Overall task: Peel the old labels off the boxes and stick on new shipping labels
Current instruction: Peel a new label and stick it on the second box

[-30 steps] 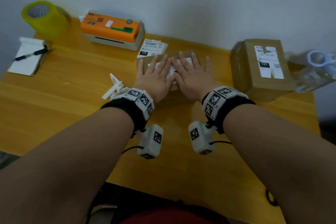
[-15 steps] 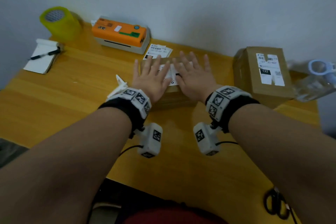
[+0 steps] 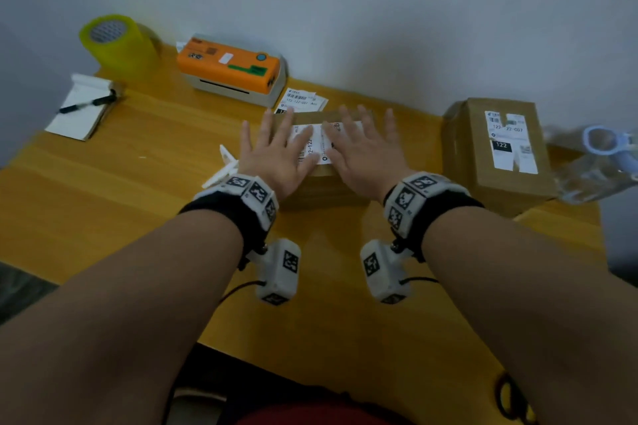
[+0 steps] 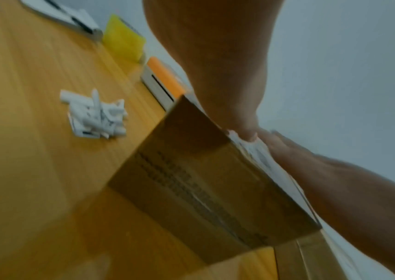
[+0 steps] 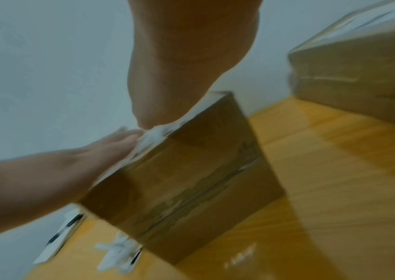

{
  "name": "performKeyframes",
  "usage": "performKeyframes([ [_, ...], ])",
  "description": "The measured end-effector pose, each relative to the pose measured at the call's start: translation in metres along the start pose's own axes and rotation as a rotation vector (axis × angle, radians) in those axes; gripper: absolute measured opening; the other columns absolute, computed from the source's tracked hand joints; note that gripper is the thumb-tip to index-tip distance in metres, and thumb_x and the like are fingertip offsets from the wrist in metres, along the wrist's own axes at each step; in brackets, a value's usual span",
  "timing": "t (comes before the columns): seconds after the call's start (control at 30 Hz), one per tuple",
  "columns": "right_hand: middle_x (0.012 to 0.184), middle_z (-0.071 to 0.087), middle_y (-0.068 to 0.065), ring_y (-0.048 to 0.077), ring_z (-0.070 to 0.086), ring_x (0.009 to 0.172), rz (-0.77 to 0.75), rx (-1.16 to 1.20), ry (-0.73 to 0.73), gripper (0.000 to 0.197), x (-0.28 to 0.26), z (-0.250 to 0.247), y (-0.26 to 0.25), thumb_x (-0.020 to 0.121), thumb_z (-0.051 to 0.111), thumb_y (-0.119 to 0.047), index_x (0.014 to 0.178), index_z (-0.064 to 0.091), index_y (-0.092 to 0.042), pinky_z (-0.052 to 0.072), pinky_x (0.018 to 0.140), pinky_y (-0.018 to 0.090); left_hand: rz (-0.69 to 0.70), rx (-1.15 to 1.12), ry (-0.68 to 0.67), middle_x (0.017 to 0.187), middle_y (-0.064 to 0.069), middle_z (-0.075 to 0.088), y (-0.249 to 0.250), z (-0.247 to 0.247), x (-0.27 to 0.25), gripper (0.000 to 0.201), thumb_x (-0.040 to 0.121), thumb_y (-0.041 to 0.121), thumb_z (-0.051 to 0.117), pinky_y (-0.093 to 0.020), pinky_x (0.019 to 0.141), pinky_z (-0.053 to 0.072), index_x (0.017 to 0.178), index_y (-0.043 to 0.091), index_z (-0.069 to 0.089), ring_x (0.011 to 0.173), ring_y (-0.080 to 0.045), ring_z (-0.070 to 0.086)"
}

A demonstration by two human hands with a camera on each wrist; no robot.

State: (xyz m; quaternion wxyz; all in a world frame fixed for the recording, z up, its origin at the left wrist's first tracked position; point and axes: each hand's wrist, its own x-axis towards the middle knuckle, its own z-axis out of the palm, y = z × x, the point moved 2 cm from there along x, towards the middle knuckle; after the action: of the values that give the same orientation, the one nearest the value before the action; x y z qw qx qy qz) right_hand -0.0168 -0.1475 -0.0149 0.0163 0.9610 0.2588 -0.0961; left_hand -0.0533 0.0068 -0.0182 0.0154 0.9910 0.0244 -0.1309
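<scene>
A small brown cardboard box stands mid-table with a white shipping label on its top. My left hand lies flat on the label's left part, fingers straight and spread. My right hand lies flat on the label's right part, fingers likewise spread. In the left wrist view the box shows its taped side, the label along its top edge. The right wrist view shows the same box from the other side. A second box with a white label stands at the right.
An orange-topped label printer sits at the back by the wall, loose printed labels beside it. Crumpled peeled label scraps lie left of the box. A yellow tape roll, a notepad with pen, a clear bag and scissors ring the table.
Both hands have slid apart across the label, so more of its printed middle shows between them. The head view has shifted slightly.
</scene>
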Motion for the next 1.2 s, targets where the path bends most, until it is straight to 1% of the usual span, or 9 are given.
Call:
performKeyframes([
  [0.17, 0.158, -0.017, -0.007, 0.028, -0.017, 0.145, 0.076, 0.082, -0.135, 0.055, 0.003, 0.016, -0.008, 0.098, 0.002, -0.052, 0.149, -0.012, -0.037, -0.017, 0.110, 0.061, -0.116, -0.090, -0.063, 0.156, 0.003, -0.023, 0.002, 0.013, -0.001, 0.063, 0.089, 0.069, 0.005, -0.057, 0.111, -0.013, 0.146, 0.045, -0.010, 0.143, -0.028, -0.021],
  [0.5, 0.159, -0.011, -0.004, 0.029, -0.007, 0.147, 0.192, 0.107, -0.075, 0.056, -0.012, 0.016, 0.027, 0.099, 0.006, -0.049, 0.151, -0.003, -0.031, -0.010, 0.114, 0.057, -0.202, -0.179, -0.092, 0.158, 0.000, -0.018, -0.026, 0.009, 0.001, 0.049, 0.097, 0.056, 0.008, -0.058, 0.113, -0.008, 0.144, 0.053, -0.007, 0.145, -0.030, -0.015],
  [0.67, 0.140, 0.046, 0.008, 0.026, 0.044, 0.126, 0.119, -0.017, 0.184, 0.051, -0.028, 0.001, 0.022, 0.098, 0.027, -0.047, 0.133, 0.046, -0.014, 0.026, 0.110, 0.045, -0.181, -0.223, 0.065, 0.159, -0.007, 0.000, -0.007, -0.004, -0.002, 0.052, 0.099, 0.037, 0.033, -0.055, 0.115, 0.007, 0.148, 0.034, 0.018, 0.145, -0.035, 0.003],
  [0.73, 0.125, 0.053, 0.008, 0.025, 0.047, 0.115, 0.112, -0.040, 0.243, 0.049, -0.023, -0.009, 0.021, 0.095, 0.032, -0.053, 0.118, 0.053, -0.016, 0.032, 0.103, 0.044, -0.227, -0.317, 0.027, 0.159, -0.009, 0.002, 0.004, 0.000, -0.001, 0.066, 0.094, 0.053, 0.038, -0.056, 0.113, 0.013, 0.150, 0.030, 0.012, 0.143, -0.037, 0.010],
  [0.8, 0.146, 0.035, 0.012, 0.028, 0.031, 0.135, 0.152, 0.042, 0.159, 0.065, -0.008, -0.009, 0.022, 0.089, 0.038, -0.063, 0.135, 0.040, -0.018, 0.019, 0.113, 0.050, -0.301, -0.418, -0.061, 0.157, -0.013, 0.005, 0.010, 0.005, 0.000, 0.101, 0.079, 0.071, 0.048, -0.055, 0.109, 0.025, 0.150, 0.024, -0.006, 0.140, -0.039, 0.020],
  [0.87, 0.159, 0.007, 0.007, 0.027, 0.006, 0.146, 0.190, 0.196, -0.033, 0.092, 0.006, -0.004, 0.025, 0.082, 0.046, -0.070, 0.150, 0.013, -0.019, 0.006, 0.117, 0.051, -0.328, -0.529, -0.085, 0.153, -0.015, 0.015, 0.009, 0.002, 0.003, 0.119, 0.073, 0.066, 0.062, -0.050, 0.105, 0.033, 0.149, 0.016, -0.014, 0.137, -0.034, 0.029],
  [1.03, 0.151, 0.024, 0.007, 0.026, 0.031, 0.134, 0.158, 0.363, -0.262, 0.118, 0.011, -0.001, 0.033, 0.062, 0.071, -0.068, 0.149, 0.012, -0.014, 0.032, 0.111, 0.046, -0.236, -0.499, -0.204, 0.153, -0.014, 0.018, -0.005, -0.006, 0.006, 0.121, 0.074, 0.053, 0.070, -0.050, 0.109, 0.028, 0.148, 0.017, -0.019, 0.139, -0.032, 0.028],
  [1.1, 0.140, 0.036, 0.006, 0.025, 0.040, 0.124, 0.161, 0.373, -0.277, 0.110, 0.008, -0.002, 0.038, 0.060, 0.075, -0.065, 0.143, 0.024, -0.014, 0.039, 0.104, 0.044, -0.174, -0.540, -0.256, 0.153, -0.012, 0.025, -0.012, -0.009, 0.008, 0.115, 0.078, 0.049, 0.069, -0.047, 0.109, 0.032, 0.148, 0.021, -0.018, 0.136, -0.031, 0.034],
  [1.2, 0.114, 0.054, 0.003, 0.018, 0.052, 0.096, 0.149, 0.396, -0.233, 0.067, 0.005, -0.006, 0.043, 0.070, 0.073, -0.056, 0.116, 0.045, -0.016, 0.049, 0.085, 0.034, -0.096, -0.587, -0.254, 0.148, -0.010, 0.037, -0.027, -0.014, 0.007, 0.084, 0.092, 0.041, 0.055, -0.039, 0.101, 0.040, 0.151, 0.026, -0.003, 0.127, -0.030, 0.045],
])
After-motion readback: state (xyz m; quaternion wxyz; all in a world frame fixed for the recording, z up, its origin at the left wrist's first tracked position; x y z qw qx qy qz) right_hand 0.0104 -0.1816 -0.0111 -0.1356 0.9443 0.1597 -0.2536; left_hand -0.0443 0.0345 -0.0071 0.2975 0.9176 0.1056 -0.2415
